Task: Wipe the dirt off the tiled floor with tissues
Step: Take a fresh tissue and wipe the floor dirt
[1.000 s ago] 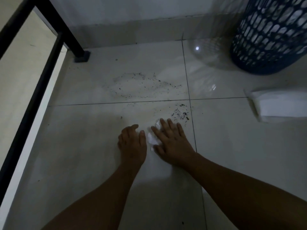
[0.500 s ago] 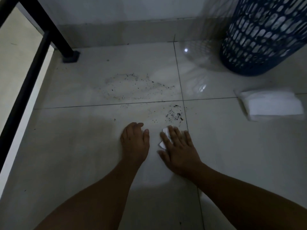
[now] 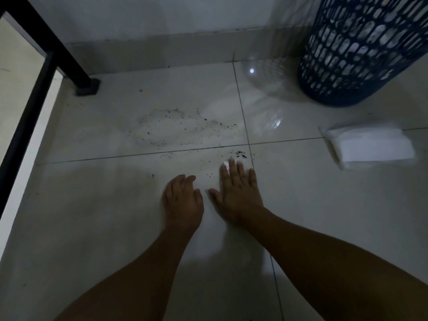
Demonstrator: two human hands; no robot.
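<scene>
My right hand [image 3: 238, 191] lies flat on the white tiled floor [image 3: 324, 216], pressing a white tissue [image 3: 226, 164] whose edge shows past my fingertips. Just beyond it sits a small clump of dark dirt [image 3: 240, 155] near the tile joint. A wider ring of scattered dark specks [image 3: 176, 128] lies on the tile farther away. My left hand [image 3: 183, 198] rests on the floor beside the right, fingers slightly curled, holding nothing.
A stack of white tissues [image 3: 370, 145] lies on the floor to the right. A blue perforated basket [image 3: 361, 49] stands at the back right by the wall. A black metal frame leg [image 3: 69, 61] stands at the back left.
My right hand has pushed the tissue forward and to the right, up to the dirt clump near the tile joint. My left hand has stayed in place.
</scene>
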